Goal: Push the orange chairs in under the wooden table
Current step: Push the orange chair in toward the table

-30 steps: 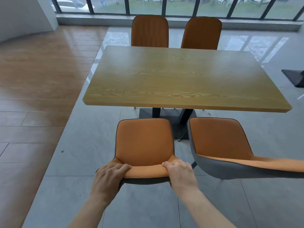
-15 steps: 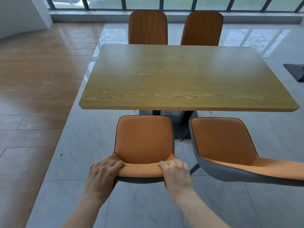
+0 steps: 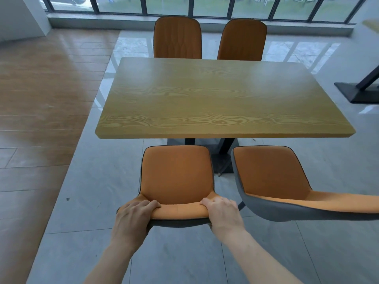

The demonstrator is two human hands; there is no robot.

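Head view: our left hand point(image 3: 134, 215) and right hand point(image 3: 222, 212) clasp the near-left orange chair's backrest point(image 3: 177, 211), evenly spaced for a straight push under the counter point(image 3: 221, 99).

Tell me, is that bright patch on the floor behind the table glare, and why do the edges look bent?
Head view: yes, the glossy floor mirrors daylight from the windows; the wide-angle lens bows the wooden table and stretches the right chair; shadows are soft; both hands, left hand and right hand, look sharp.
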